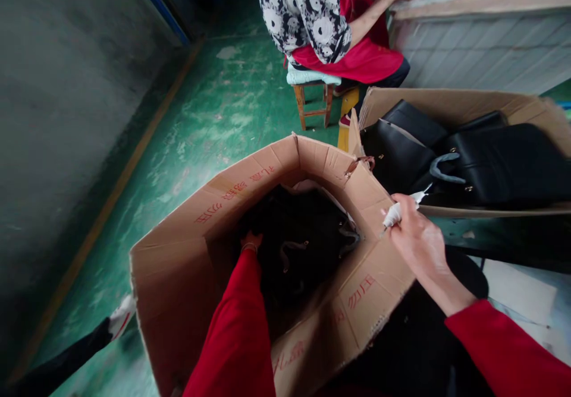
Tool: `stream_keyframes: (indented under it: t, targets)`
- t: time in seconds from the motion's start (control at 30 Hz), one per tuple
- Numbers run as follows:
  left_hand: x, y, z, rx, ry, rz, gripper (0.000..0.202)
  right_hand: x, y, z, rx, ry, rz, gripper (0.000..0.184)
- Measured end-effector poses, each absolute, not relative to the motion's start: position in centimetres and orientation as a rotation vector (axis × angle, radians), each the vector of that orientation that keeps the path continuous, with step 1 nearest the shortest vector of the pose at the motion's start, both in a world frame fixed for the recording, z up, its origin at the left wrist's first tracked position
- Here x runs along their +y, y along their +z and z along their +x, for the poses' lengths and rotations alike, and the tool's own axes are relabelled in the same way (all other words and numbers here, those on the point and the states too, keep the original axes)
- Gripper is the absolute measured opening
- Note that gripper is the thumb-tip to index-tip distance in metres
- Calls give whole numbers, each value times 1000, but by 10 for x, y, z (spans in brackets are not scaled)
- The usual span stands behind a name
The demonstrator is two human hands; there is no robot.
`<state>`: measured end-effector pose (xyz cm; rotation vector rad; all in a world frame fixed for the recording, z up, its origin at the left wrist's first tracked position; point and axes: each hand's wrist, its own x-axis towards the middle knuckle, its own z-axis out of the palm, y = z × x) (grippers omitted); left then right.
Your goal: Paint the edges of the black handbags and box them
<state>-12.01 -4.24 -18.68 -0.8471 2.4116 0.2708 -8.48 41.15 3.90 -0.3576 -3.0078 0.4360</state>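
A large open cardboard box (223, 198) with red lettering stands before me, holding several black bags (307, 236) with grey-wrapped handles. My left hand (251, 241) reaches deep inside and touches the dark bags at their left edge. Its fingers are lost in shadow, so their grip does not show. Over the box's right flap, my right hand (417, 236) is closed around a small tool wrapped in white (394, 214), with a thin pointed tip sticking out past the fingers. What kind of tool it is cannot be made out.
A second cardboard box (455, 95) with black bags (499, 159) stands at the right. Beyond it a person in a floral top (307, 16) sits on a wooden stool (314, 109) beside a bench (482, 5). A grey wall (66, 88) rises at the left.
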Motion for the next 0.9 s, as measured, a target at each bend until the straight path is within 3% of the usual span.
stream_keyframes:
  t: [0.47, 0.73, 0.9]
  targets:
    - [-46, -188, -112, 2387, 298, -874, 39, 409, 41, -88, -3039, 312, -398, 36]
    - [-8, -149, -94, 2444, 421, -803, 27, 411, 39, -89, -3059, 366, -386, 36]
    - [31, -100, -70, 2632, 530, -717, 26, 413, 37, -91, -3048, 414, -397, 33]
